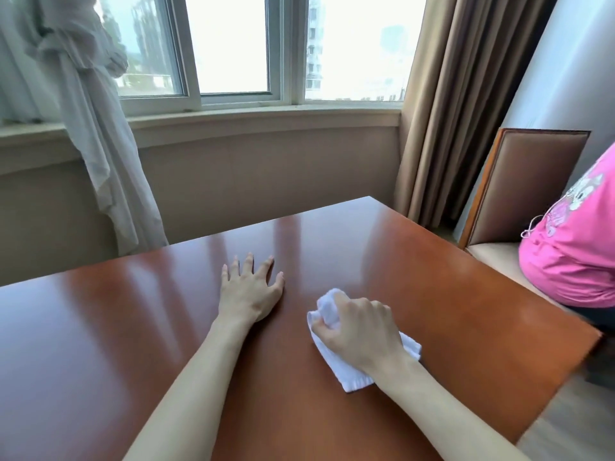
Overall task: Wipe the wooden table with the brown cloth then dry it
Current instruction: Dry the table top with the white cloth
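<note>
Right hand [357, 331] is gripping a bunched white cloth [346, 371], pressing it on the worktop [466, 311] at lower centre-right. Left hand [251, 289] is lying flat, fingers spread. No brown cloth showing; probably drying stage, coverage unclear.

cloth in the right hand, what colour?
White cloth, gripped by right hand; head view.

Chair [519, 181], tan curtain [466, 111], white robe [90, 128], window [233, 44]
</note>
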